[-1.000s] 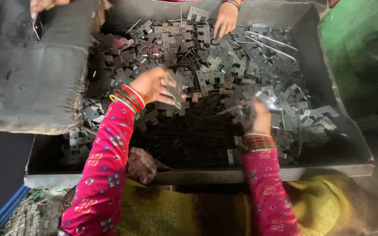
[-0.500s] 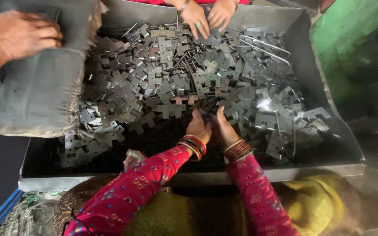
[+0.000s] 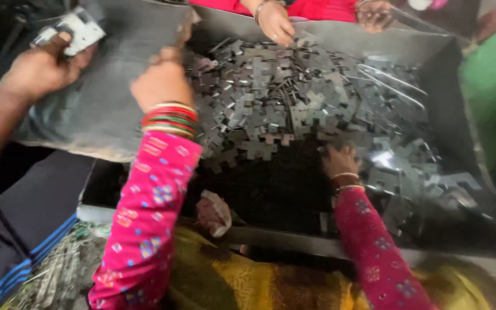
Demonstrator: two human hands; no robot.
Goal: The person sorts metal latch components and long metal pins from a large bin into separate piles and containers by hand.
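Sorting step, I'd say: head view shows my left hand [image 3: 162, 83] up at the tray rim [image 3: 340, 40], fingers hidden, can't tell their grip. Right hand [image 3: 340, 161] digs into the metal pieces [image 3: 271, 109], fingers buried. Next needs a clean pinch.

Metal tray [image 3: 340, 244] in front, heaped with cross-shaped metal pieces [image 3: 282, 103]; left hand [image 3: 162, 80] over tray's left edge, right hand [image 3: 337, 161] inside among pieces; sack [image 3: 99, 109] at left.
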